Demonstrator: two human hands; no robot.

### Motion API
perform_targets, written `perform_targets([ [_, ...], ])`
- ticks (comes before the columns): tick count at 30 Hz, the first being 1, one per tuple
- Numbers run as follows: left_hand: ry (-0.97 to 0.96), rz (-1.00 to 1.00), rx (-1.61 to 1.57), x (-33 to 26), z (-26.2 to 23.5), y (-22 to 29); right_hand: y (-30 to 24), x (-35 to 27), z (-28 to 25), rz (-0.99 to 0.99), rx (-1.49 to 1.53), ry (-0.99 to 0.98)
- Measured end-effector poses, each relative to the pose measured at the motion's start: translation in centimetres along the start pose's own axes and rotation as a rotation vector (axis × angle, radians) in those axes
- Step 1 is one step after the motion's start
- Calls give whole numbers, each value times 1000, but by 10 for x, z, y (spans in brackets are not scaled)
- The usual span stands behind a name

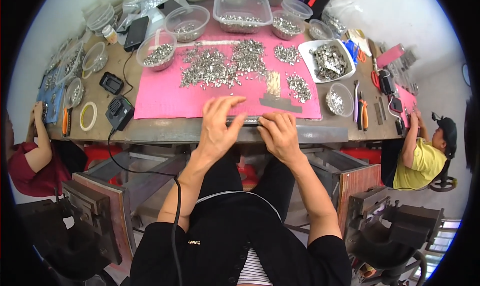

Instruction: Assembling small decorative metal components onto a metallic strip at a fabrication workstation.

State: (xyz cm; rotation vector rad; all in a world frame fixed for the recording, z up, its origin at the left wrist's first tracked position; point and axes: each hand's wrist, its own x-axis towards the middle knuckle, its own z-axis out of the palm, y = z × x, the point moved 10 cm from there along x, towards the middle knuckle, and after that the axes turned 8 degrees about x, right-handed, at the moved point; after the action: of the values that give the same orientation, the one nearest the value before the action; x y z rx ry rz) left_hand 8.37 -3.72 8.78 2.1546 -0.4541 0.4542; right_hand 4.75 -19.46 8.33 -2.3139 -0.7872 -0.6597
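Note:
My left hand hovers over the front edge of the table, its fingers apart and nothing visible between them. Beside it, my right hand has its fingers bent and pressed together at a narrow dark metal strip along the table edge. What those fingertips hold, if anything, is too small to make out. A pink ribbed mat lies just beyond both hands. Loose heaps of small shiny metal pieces cover its middle. Past my right hand rest a flat grey metal plate and a row of thin brass-coloured strips.
Clear plastic tubs of metal pieces line the back; a white tray stands right. Orange-handled pliers lie beyond a round tub. A black charger trails a cable across my left arm. Two people work at either side.

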Motion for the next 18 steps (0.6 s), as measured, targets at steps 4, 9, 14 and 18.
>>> perform_targets([
  [4,95,-30,-13,51,-16,-15,45,23,-11,153,214,7],
  [9,-4,-50,36,124,48,-62,126,86,8,368,217,20],
  [14,-136,39,460,151,91,-79,158,113,53,291,21,26],
  [18,-81,159,310,154,90,-82,160,116,57,339,48,27],
])
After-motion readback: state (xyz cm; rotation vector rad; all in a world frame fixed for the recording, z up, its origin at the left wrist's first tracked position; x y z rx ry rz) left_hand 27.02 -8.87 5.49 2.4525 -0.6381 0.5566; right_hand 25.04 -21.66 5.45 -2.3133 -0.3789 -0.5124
